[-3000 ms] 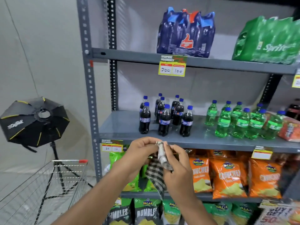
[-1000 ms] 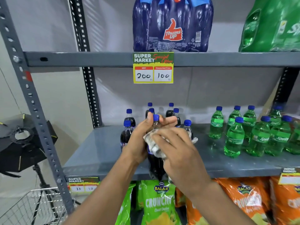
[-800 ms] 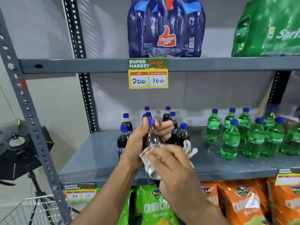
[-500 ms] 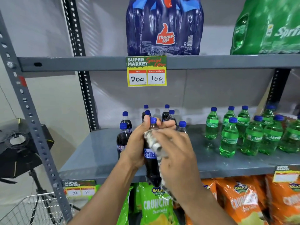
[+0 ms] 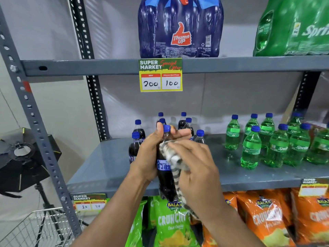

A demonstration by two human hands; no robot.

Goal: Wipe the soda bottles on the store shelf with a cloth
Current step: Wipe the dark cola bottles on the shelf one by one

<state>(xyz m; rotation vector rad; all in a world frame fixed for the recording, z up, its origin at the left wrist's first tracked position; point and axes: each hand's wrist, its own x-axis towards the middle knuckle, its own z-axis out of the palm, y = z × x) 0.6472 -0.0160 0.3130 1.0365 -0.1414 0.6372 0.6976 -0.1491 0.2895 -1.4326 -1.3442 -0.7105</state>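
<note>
My left hand grips a dark cola bottle with a blue cap, held off the grey middle shelf in front of its edge. My right hand presses a checked black-and-white cloth against the bottle's right side, near the shoulder and label. The cloth's tail hangs down under my right wrist. Several more cola bottles stand behind on the shelf. To the right stand several green Sprite bottles.
A Thums Up multipack and a green Sprite multipack sit on the upper shelf above. Chip bags fill the shelf below. A perforated steel upright stands at left, with a wire cart and a studio light beside it.
Over three seconds I stepped closer and took a cola bottle off the shelf. In the last second my right hand has rubbed the cloth up and down the bottle.
</note>
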